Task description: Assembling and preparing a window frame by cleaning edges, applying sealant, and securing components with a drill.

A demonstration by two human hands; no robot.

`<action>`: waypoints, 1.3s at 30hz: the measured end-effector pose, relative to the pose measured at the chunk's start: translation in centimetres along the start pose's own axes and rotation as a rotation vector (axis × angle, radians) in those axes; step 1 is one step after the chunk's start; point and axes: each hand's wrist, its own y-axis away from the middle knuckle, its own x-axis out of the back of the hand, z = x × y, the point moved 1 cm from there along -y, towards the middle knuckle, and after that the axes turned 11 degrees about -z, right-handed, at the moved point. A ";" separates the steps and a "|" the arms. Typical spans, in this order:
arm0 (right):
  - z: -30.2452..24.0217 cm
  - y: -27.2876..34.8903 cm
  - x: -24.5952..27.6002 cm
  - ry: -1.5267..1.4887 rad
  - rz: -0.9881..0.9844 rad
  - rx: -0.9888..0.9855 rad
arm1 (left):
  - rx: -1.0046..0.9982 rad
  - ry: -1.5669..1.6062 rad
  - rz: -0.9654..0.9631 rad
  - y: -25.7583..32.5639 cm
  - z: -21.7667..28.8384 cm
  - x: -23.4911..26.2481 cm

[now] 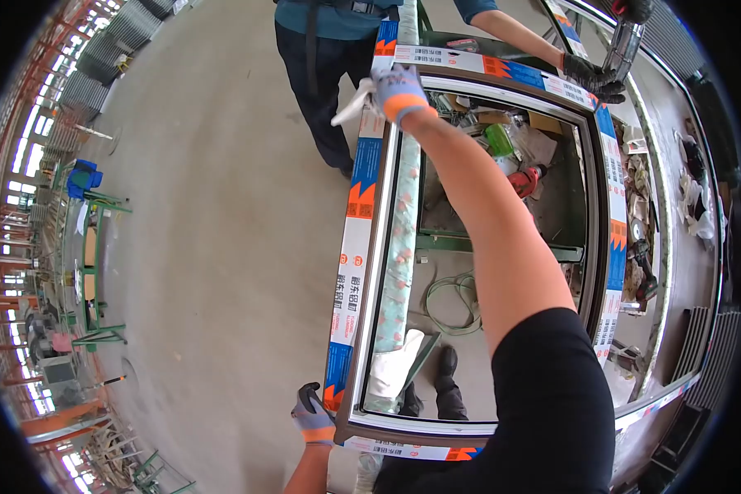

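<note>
A large window frame, brown and silver with printed protective film, lies across supports in front of me. My right arm reaches over it to the far left corner. There my right hand, in a grey glove with an orange cuff, is closed on a white cloth hanging past the outer edge. At the near left corner my left hand, gloved alike, grips the frame's outer side; part of its fingers is hidden. A co-worker's black-gloved hand rests at the far right corner, beside a metallic power tool.
A co-worker stands beyond the far left corner. Through the frame show a red power tool, a coiled green hose and a white cloth on a padded support. A cordless drill lies at right. Green stands are far left.
</note>
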 end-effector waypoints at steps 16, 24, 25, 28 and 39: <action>-6.3 8.4 1.5 0.043 -0.166 0.122 | -0.049 0.067 0.053 -0.4 0.3 0.1; 0.9 -1.9 0.0 -0.061 0.085 -0.094 | -0.092 0.006 0.116 -0.5 -1.4 -0.8; 1.6 -1.6 -0.4 -0.053 0.133 -0.108 | -0.095 0.014 0.111 -0.4 -1.1 -1.1; -1.3 2.0 -1.7 0.063 0.088 -0.069 | -0.154 0.001 0.118 -0.7 -0.1 -0.4; -12.6 19.3 2.0 -0.113 -0.235 0.385 | -0.018 0.146 0.001 -3.3 4.0 1.4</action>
